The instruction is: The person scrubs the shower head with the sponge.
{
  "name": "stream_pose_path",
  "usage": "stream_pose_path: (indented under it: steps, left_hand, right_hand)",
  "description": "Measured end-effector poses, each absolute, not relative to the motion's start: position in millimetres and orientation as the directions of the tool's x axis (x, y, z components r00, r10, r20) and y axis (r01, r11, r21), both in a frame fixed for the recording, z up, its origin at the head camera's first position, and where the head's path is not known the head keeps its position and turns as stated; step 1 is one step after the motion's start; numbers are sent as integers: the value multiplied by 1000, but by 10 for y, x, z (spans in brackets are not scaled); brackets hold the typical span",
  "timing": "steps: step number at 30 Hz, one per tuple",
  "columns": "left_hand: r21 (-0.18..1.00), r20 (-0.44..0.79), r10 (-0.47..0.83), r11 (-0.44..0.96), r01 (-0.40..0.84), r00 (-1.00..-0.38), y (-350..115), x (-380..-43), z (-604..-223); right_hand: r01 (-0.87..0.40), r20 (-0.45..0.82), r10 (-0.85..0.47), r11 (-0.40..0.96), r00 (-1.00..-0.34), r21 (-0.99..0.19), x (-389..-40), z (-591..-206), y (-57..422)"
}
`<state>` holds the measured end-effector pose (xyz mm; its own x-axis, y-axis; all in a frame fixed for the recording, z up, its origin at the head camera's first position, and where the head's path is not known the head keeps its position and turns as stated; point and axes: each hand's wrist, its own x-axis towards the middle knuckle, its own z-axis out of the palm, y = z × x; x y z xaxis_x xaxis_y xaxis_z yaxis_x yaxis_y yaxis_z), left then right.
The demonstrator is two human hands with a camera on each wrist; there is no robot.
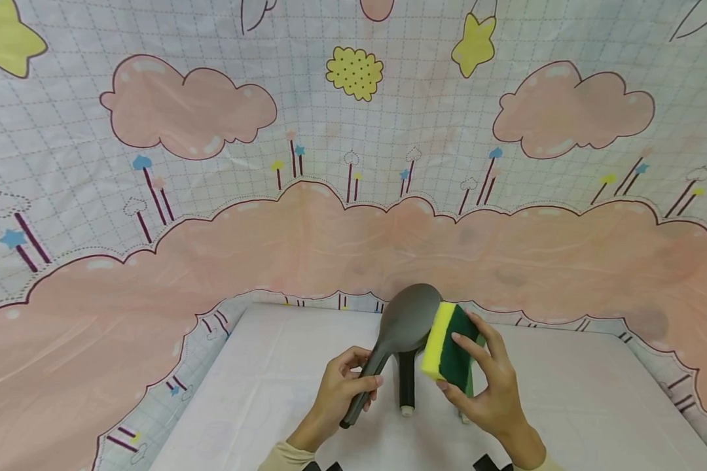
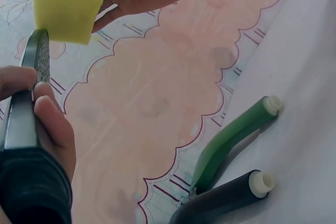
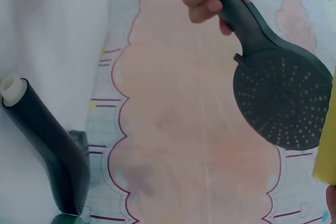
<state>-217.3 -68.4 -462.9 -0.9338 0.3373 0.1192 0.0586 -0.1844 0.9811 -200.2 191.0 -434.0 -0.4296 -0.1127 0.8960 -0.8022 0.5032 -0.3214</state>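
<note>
My left hand (image 1: pixel 344 386) grips a dark grey shower head (image 1: pixel 409 320) by its handle, tilted with the round head up and to the right. Its nozzle-dotted face (image 3: pixel 283 98) shows in the right wrist view. In my right hand (image 1: pixel 497 392) is a yellow and green scrub sponge (image 1: pixel 442 337), pinched between thumb and fingers. The green scouring side faces that hand, while the yellow side is against the edge of the shower head. The left wrist view shows the yellow foam (image 2: pixel 68 11) at the tip of the head.
On the white table (image 1: pixel 241 392) lie a black-handled piece (image 1: pixel 407 386) and a green-handled piece (image 2: pixel 226 135), each with a pale threaded end, behind and below the hands. A cartoon-printed cloth (image 1: pixel 330 242) hangs beyond the table's far edge.
</note>
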Motion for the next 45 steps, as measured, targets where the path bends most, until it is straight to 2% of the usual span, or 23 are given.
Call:
stream_pose_path:
  steps: [10, 16, 24, 29, 39, 45]
  left_hand:
    - [974, 186, 423, -201, 109, -887, -818, -2170, -4661]
    - [973, 211, 458, -182, 141, -864, -880, -2165, -4691]
    - [969, 240, 496, -174, 175, -834, -927, -2149, -4720]
    - [968, 246, 513, -173, 181, -823, -931, -2143, -4742]
    - [972, 233, 535, -137, 189, -812, -942, -2118, -4756]
    - [974, 206, 551, -190, 119, -808, -882, -2076, -4734]
  right_hand:
    - [-871, 875, -128, 237, -466, -430, -2015, -4283, 2008]
    - [-855, 845, -132, 80, -519, -512, -2005, -4231, 2031]
    - [-841, 838, -148, -57, -525, -537, -2038, -4276, 2078]
    - [-813, 818, -148, -106, -556, -572, -2055, -4316, 2109]
    - [-707, 726, -136, -165, -674, -688, -2082, -4378, 2152]
    - [-748, 758, -90, -123, -646, -652, -2074, -4381, 2099]
